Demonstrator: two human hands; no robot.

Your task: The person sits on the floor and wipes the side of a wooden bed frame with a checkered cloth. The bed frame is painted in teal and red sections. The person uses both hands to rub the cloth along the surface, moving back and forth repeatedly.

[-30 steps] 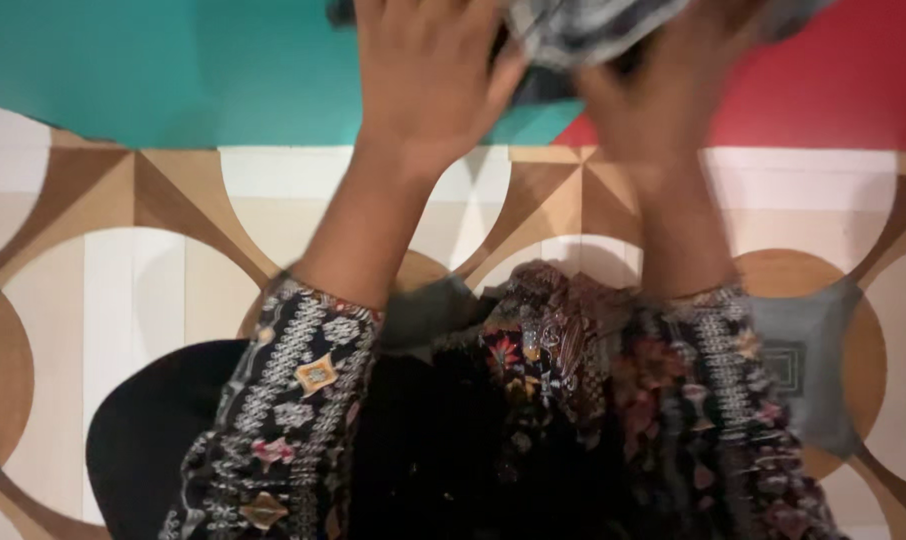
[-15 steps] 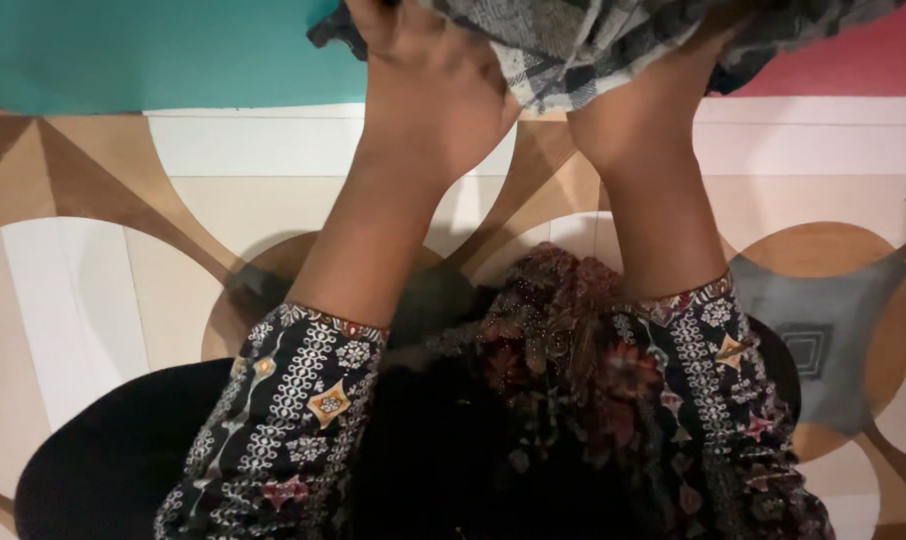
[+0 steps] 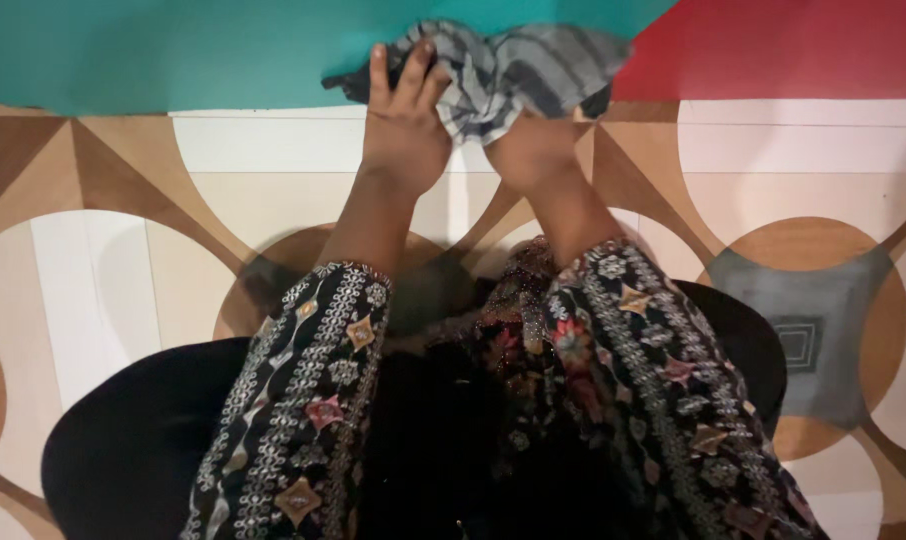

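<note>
A grey checked cloth (image 3: 518, 75) is bunched up in front of me, over the near edge of a teal mat (image 3: 173, 50). My left hand (image 3: 403, 125) grips the cloth's left side with fingers stretched over it. My right hand (image 3: 528, 150) holds the cloth from below, its fingers hidden under the fabric. Both arms wear black sleeves with coloured patterns.
A red mat (image 3: 803, 45) lies beside the teal one at the upper right. The floor (image 3: 123, 280) has a brown, white and grey pattern of circles and triangles. My dark clothing (image 3: 153, 440) fills the bottom of the view.
The cloth has come down from the top edge and is now bunched into a smaller bundle. Both hands moved closer together and further from me.
</note>
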